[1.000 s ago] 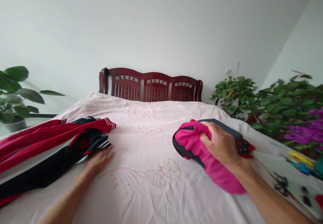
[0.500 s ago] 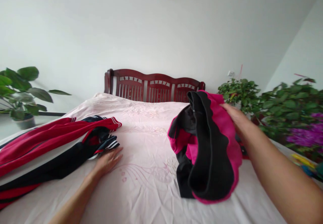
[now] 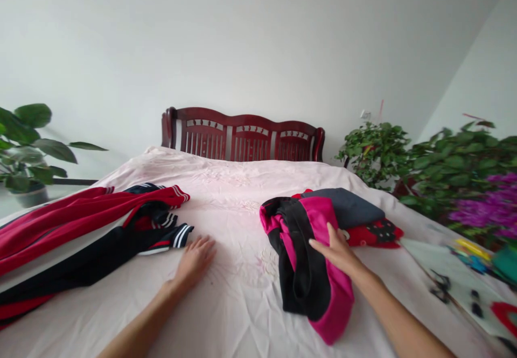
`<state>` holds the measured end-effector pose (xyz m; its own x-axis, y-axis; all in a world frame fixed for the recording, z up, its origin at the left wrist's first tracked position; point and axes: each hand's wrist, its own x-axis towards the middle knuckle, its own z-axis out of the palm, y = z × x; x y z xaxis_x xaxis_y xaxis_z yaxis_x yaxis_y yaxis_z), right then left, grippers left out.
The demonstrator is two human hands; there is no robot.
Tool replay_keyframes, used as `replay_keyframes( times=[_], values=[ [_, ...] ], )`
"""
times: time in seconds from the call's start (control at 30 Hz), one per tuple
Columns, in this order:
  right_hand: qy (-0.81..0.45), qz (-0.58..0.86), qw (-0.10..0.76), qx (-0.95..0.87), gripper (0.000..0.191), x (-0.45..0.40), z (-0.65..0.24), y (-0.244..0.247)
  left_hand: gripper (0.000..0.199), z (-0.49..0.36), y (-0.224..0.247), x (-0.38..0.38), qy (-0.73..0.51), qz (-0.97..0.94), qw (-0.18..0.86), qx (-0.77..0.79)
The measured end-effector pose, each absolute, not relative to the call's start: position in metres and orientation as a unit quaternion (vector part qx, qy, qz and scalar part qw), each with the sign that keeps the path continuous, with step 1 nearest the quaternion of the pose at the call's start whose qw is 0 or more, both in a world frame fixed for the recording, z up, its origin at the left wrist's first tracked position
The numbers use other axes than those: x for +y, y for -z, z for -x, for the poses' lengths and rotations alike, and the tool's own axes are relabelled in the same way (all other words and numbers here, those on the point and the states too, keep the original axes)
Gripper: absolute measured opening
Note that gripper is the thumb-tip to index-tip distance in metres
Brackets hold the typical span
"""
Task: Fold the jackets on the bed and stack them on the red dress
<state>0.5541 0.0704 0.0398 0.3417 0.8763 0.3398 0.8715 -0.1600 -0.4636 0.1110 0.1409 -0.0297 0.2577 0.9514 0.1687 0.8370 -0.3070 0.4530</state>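
Note:
A magenta and black garment (image 3: 339, 309) with a wide black band lies crumpled on the bed, right of the middle. My right hand (image 3: 338, 251) touches its right side, thumb and forefinger spread apart, not closed round the cloth. Flat on the sheet rests my left hand (image 3: 197, 257), fingers stretched out and holding nothing. Just left of that hand are the striped cuffs of a red, white and navy tracksuit garment (image 3: 92, 239), spread across the left side of the bed.
Folded dark grey clothing (image 3: 353, 207) and a red patterned cloth (image 3: 371, 234) lie beyond my right hand. Farther right, scissors (image 3: 440, 285) sit on a pale surface by purple flowers (image 3: 488, 207). A wooden headboard (image 3: 242, 132) stands at the back, a potted plant (image 3: 32, 153) at left.
The magenta and black garment has come down onto the bed from my right hand, which has loosened. My left hand has slid right, away from the striped cuff. Folded clothes behind now show.

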Motion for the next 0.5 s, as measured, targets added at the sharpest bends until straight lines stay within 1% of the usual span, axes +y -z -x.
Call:
replay_keyframes(
  times=[0.07,0.13,0.2,0.27,0.37,0.43,0.5],
  values=[
    [-0.016,0.781,0.267,-0.565,0.100,0.063,-0.537,-0.026,0.039,-0.154,0.022,0.135,-0.216,-0.781,0.171,0.560],
    [-0.039,0.802,0.208,-0.559,0.102,0.053,-0.521,-0.017,0.035,-0.199,0.017,0.133,-0.229,-0.778,0.196,0.551],
    [-0.056,0.817,0.156,-0.553,0.100,0.045,-0.508,-0.013,0.031,-0.243,0.012,0.134,-0.249,-0.764,0.225,0.551],
    [-0.049,0.820,0.136,-0.554,0.093,0.041,-0.501,-0.013,0.028,-0.281,0.008,0.137,-0.278,-0.738,0.257,0.559],
    [-0.009,0.809,0.164,-0.564,0.076,0.041,-0.501,-0.017,0.018,-0.324,0.003,0.139,-0.336,-0.683,0.319,0.565],
    [0.004,0.801,0.204,-0.562,0.065,0.042,-0.509,-0.021,0.015,-0.342,0.001,0.138,-0.381,-0.639,0.378,0.551],
    [-0.019,0.799,0.264,-0.541,0.054,0.043,-0.523,-0.025,0.016,-0.349,-0.002,0.137,-0.429,-0.590,0.439,0.525]
  ],
)
